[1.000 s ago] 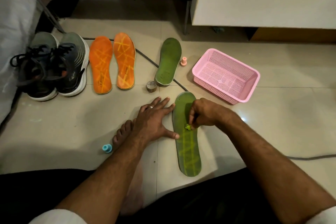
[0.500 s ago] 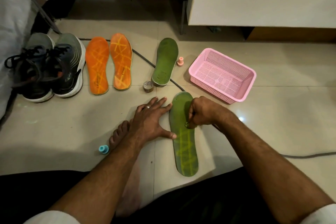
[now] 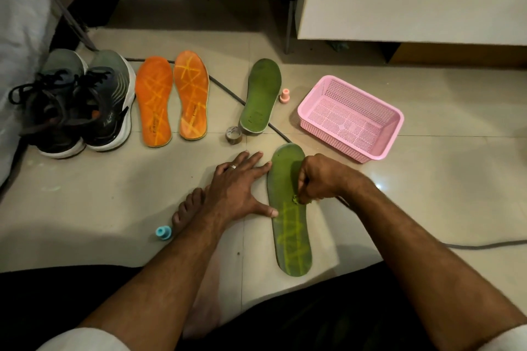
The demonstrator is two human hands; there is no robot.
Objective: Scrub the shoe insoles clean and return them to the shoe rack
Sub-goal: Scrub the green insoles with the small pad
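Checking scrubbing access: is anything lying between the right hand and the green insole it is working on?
Nothing visible does. The right hand already sits on the near green insole, pinching a small green scrubber against it, while the left hand rests flat beside its edge.

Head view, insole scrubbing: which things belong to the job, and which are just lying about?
In the job:
near green insole
far green insole
orange insoles
left hand
right hand
small green scrubbing piece

Lying about:
pink basket
shoes
pink cap
blue cap
small round tin
cable
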